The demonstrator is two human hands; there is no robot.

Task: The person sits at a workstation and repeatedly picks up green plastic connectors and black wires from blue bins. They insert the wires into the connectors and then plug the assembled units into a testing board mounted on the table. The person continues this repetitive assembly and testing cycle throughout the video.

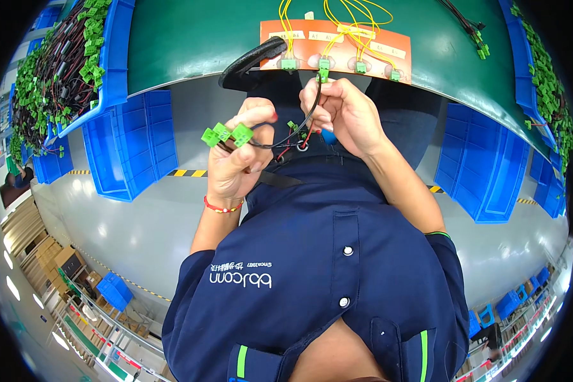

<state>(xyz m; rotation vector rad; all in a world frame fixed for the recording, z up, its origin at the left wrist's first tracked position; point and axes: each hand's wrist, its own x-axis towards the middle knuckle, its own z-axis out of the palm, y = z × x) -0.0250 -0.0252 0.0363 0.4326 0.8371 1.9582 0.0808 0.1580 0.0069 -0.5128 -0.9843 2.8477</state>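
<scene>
My left hand [235, 159] is closed round a small bunch of wired plugs, with several green terminal plugs [223, 134] sticking out above the thumb. Black and red wires [286, 141] trail from it towards my right hand. My right hand [350, 118] pinches a green terminal plug [323, 76] at the edge of an orange board [305, 44]. That plug meets, or nearly meets, a green socket [324, 63] on the board; whether it is seated I cannot tell. Other green sockets [361, 66] sit along the same edge, with yellow wires [333, 42] running up from them.
The board lies at the near edge of a green table [197, 38]. Beside it is a black curved object [251, 60]. Blue bins [116, 57] with many green-plugged cables stand left and right. More cables [471, 32] lie at the far right. Lower blue bins [130, 143] flank me.
</scene>
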